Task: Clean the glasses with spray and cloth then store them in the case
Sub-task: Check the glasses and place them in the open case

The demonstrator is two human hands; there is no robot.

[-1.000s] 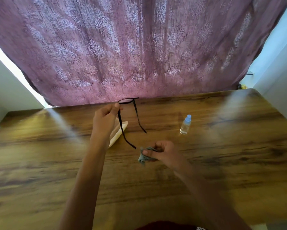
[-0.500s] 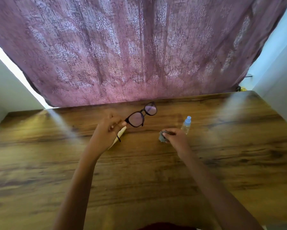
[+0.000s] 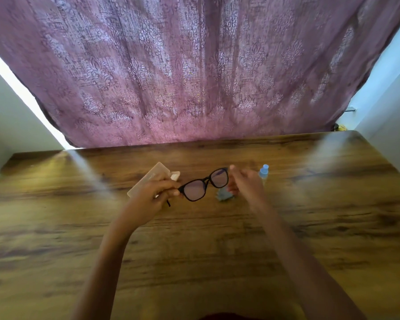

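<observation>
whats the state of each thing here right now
glasses: held above the table, lenses toward the camera
left hand: pinches one end of the glasses
right hand: fingers loose by the other end; contact unclear
cloth: crumpled on the table, in no hand
spray bottle: upright, cap on
case: lying on the table; open or shut unclear

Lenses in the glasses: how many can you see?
2. The first lens sits beside the left hand, which pinches the glasses; the second lens is beside the right hand. Neither is hidden.
</observation>
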